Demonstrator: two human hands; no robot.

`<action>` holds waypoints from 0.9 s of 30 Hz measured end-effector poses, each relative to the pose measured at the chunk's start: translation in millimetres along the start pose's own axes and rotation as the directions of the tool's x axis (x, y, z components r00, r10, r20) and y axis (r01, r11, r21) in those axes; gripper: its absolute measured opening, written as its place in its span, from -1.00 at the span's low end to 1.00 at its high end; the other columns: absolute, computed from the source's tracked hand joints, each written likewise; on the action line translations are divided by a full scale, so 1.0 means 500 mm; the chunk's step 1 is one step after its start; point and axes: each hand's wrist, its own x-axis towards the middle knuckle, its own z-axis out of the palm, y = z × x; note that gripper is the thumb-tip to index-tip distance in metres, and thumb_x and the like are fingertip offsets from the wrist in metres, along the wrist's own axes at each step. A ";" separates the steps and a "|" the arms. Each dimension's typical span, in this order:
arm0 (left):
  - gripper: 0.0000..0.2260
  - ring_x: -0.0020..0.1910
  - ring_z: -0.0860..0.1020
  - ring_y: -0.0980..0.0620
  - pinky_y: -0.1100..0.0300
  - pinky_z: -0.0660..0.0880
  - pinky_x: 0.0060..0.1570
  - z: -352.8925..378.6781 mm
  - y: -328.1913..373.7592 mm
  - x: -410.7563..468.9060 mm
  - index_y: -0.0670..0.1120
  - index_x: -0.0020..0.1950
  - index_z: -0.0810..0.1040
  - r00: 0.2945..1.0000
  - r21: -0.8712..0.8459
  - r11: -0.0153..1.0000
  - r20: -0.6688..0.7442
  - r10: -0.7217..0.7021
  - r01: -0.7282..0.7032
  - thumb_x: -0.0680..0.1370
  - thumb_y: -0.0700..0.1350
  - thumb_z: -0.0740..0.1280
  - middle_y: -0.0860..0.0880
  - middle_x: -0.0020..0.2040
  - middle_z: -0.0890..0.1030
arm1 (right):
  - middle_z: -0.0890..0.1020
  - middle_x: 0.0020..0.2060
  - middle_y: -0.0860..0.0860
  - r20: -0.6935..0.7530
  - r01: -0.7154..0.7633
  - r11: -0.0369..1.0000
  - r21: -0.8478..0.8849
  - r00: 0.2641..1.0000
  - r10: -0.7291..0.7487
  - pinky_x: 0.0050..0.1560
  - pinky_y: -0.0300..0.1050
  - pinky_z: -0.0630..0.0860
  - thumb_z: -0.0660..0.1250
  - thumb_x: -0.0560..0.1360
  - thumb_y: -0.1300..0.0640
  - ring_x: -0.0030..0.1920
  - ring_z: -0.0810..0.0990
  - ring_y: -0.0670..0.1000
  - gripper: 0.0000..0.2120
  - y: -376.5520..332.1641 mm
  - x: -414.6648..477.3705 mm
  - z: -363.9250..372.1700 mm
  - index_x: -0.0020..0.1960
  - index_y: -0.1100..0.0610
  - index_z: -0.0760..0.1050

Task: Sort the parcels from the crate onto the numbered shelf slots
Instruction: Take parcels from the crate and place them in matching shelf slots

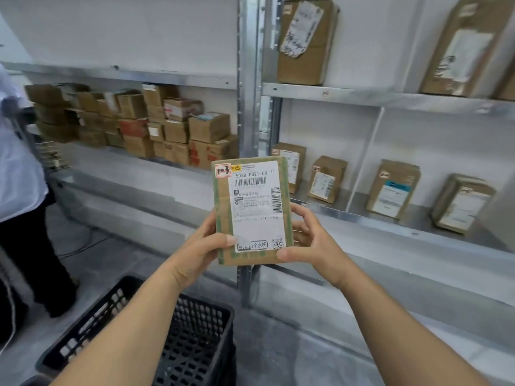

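I hold a flat brown cardboard parcel (252, 211) upright in front of me with both hands, its white printed shipping label (256, 201) facing me. My left hand (206, 245) grips the lower left edge, thumb laid on the front and fingers curled round behind. My right hand (312, 240) grips the lower right edge, thumb pressed on the bottom right corner of the front and fingers wrapped round the side. The parcel touches nothing but my hands and hangs in the air before the galvanised upright post (249, 79) that divides the two bays of the rack.

Below my left forearm stands a black plastic lattice crate (200, 338) on the floor; what lies inside it I cannot tell, as my arm covers much of it.

To the right of the post, on the grey metal shelf (418, 222), four brown labelled parcels (327, 179) stand leaning against the back wall, well apart, with a thin white divider panel (365, 160) between the second and the third. Small tags sit on the front edges of the shelves, perhaps slot numbers, but they are too blurred to read. On the shelf above (362, 97) stand two larger brown boxes (306, 40). In the left bay, small cardboard boxes (139, 121) are stacked along the back edge. A person in a white top and dark trousers (19, 168) stands at the far left.
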 end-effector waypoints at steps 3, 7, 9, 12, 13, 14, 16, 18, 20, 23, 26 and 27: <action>-0.26 0.25 0.54 -0.05 0.12 0.55 0.10 0.033 0.000 0.021 0.07 0.44 0.29 0.995 0.005 1.000 0.098 0.002 -0.002 0.28 -0.06 0.42 0.00 0.30 0.55 | 0.61 0.14 -0.01 -0.131 -0.005 0.999 -0.036 0.991 0.000 0.11 -0.08 0.57 0.56 0.10 0.02 0.14 0.61 -0.05 -0.17 -0.002 -0.050 -0.020 0.30 -0.21 0.31; -0.25 0.24 0.55 0.00 0.09 0.53 0.13 0.091 -0.009 0.044 0.12 0.43 0.30 0.980 0.044 0.999 0.200 -0.003 -0.006 0.26 0.03 0.46 0.03 0.30 0.55 | 0.65 0.10 -0.01 -0.293 -0.020 0.999 -0.042 0.956 0.006 0.02 -0.17 0.56 0.55 0.08 0.05 0.12 0.63 -0.05 -0.18 -0.005 -0.127 -0.052 0.28 -0.20 0.34; -0.25 0.29 0.51 0.04 0.00 0.45 0.25 0.114 -0.016 0.052 0.20 0.45 0.29 0.975 0.120 0.992 0.223 0.010 -0.038 0.29 0.12 0.45 0.06 0.35 0.50 | 0.65 0.11 -0.02 -0.366 -0.029 0.998 -0.051 0.931 0.009 0.06 -0.11 0.57 0.56 0.09 0.05 0.14 0.62 -0.03 -0.19 -0.008 -0.168 -0.070 0.28 -0.22 0.34; -0.24 0.34 0.41 0.13 0.04 0.35 0.35 0.150 -0.024 0.060 0.19 0.50 0.22 0.991 0.231 0.971 0.128 0.035 -0.065 0.36 0.22 0.46 0.09 0.42 0.39 | 0.65 0.12 -0.03 -0.458 -0.035 0.997 -0.067 0.889 0.000 0.04 -0.05 0.59 0.56 0.11 0.05 0.13 0.63 0.00 -0.20 -0.014 -0.224 -0.098 0.27 -0.24 0.34; -0.29 0.34 0.40 0.14 0.11 0.33 0.32 0.165 -0.026 0.062 0.16 0.50 0.21 0.993 0.262 0.962 0.098 0.057 -0.082 0.42 0.17 0.44 0.08 0.42 0.38 | 0.65 0.11 -0.02 -0.484 -0.034 0.997 -0.073 0.875 -0.005 -0.02 -0.09 0.59 0.56 0.12 0.09 0.11 0.64 -0.01 -0.21 -0.018 -0.240 -0.107 0.26 -0.23 0.34; -0.35 0.33 0.39 0.14 0.16 0.32 0.28 0.180 -0.029 0.064 0.14 0.50 0.21 0.993 0.300 0.948 0.086 0.083 -0.105 0.47 0.11 0.40 0.07 0.42 0.37 | 0.65 0.10 -0.02 -0.507 -0.032 0.996 -0.078 0.862 -0.012 -0.07 -0.14 0.58 0.55 0.13 0.14 0.09 0.64 -0.02 -0.22 -0.024 -0.255 -0.116 0.25 -0.23 0.34; -0.39 0.33 0.37 0.15 0.19 0.31 0.27 0.209 -0.029 0.069 0.15 0.50 0.20 0.987 0.383 0.911 0.097 0.125 -0.153 0.50 0.05 0.38 0.08 0.42 0.36 | 0.64 0.10 0.00 -0.545 -0.022 0.996 -0.083 0.838 -0.027 -0.12 -0.20 0.57 0.51 0.18 0.23 0.05 0.65 -0.04 -0.25 -0.035 -0.282 -0.136 0.24 -0.23 0.33; -0.37 0.34 0.36 0.17 0.16 0.30 0.32 0.236 -0.025 0.077 0.15 0.49 0.21 0.979 0.444 0.873 0.128 0.158 -0.199 0.48 0.07 0.40 0.10 0.41 0.36 | 0.63 0.10 0.01 -0.572 -0.013 0.995 -0.094 0.819 -0.043 -0.13 -0.23 0.56 0.50 0.17 0.24 0.04 0.66 -0.05 -0.24 -0.044 -0.306 -0.159 0.24 -0.23 0.33; -0.34 0.36 0.34 0.17 0.10 0.30 0.37 0.267 -0.018 0.086 0.14 0.50 0.20 0.969 0.504 0.829 0.165 0.182 -0.242 0.47 0.07 0.42 0.09 0.42 0.36 | 0.62 0.09 0.01 -0.594 -0.012 0.994 -0.106 0.803 -0.053 -0.13 -0.24 0.55 0.54 0.09 0.16 0.04 0.65 -0.05 -0.18 -0.052 -0.329 -0.185 0.24 -0.25 0.32; -0.28 0.38 0.33 0.16 0.03 0.33 0.38 0.323 -0.008 0.100 0.15 0.51 0.16 0.952 0.586 0.752 0.217 0.214 -0.303 0.44 0.12 0.43 0.12 0.43 0.34 | 0.63 0.08 0.00 -0.618 0.005 0.993 -0.121 0.782 -0.080 -0.13 -0.23 0.56 0.54 0.05 0.08 0.05 0.65 -0.05 -0.15 -0.065 -0.364 -0.227 0.26 -0.25 0.31; -0.28 0.35 0.35 0.16 0.03 0.36 0.35 0.388 0.002 0.118 0.16 0.50 0.17 0.934 0.630 0.691 0.262 0.241 -0.355 0.43 0.12 0.45 0.11 0.41 0.37 | 0.62 0.10 0.00 -0.646 0.027 0.990 -0.141 0.755 -0.113 -0.15 -0.23 0.56 0.55 0.09 0.15 0.04 0.65 -0.06 -0.17 -0.080 -0.406 -0.281 0.26 -0.25 0.32; -0.28 0.34 0.36 0.17 0.06 0.36 0.35 0.413 0.006 0.124 0.16 0.50 0.19 0.928 0.634 0.679 0.273 0.252 -0.371 0.42 0.11 0.45 0.12 0.40 0.38 | 0.61 0.11 0.00 -0.655 0.031 0.988 -0.149 0.745 -0.122 -0.14 -0.22 0.56 0.54 0.11 0.18 0.05 0.65 -0.06 -0.17 -0.084 -0.422 -0.301 0.26 -0.27 0.31</action>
